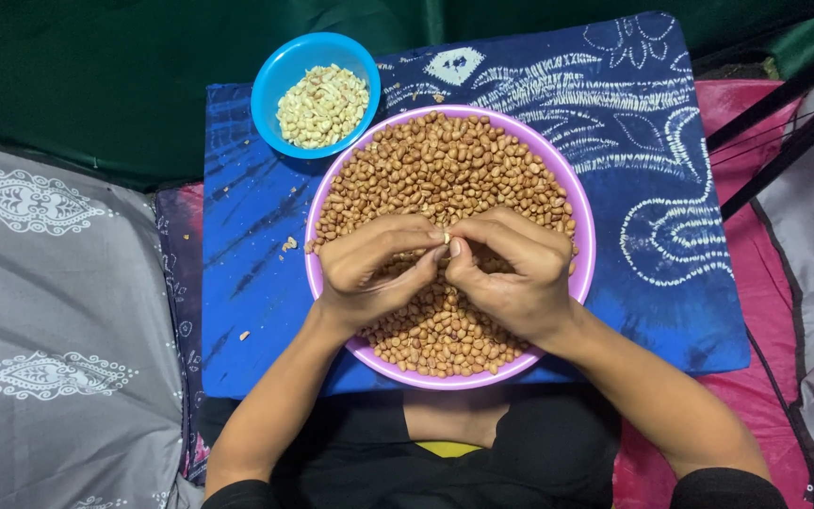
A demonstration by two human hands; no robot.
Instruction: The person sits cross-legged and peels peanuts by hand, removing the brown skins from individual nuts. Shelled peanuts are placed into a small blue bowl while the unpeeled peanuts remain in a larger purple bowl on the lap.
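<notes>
Pinching pale, maybe skinned peanut [447, 238]

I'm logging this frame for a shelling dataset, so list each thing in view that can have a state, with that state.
Purple bowl: nearly full of brown, skin-on peanuts.
Blue bowl: about half full of pale skinned peanuts.
Left hand: over the purple bowl, fingertips pinching a single peanut.
Right hand: over the purple bowl, fingertips pinching the same peanut.
Blue patterned cloth: spread flat, a few crumbs on it.
</notes>
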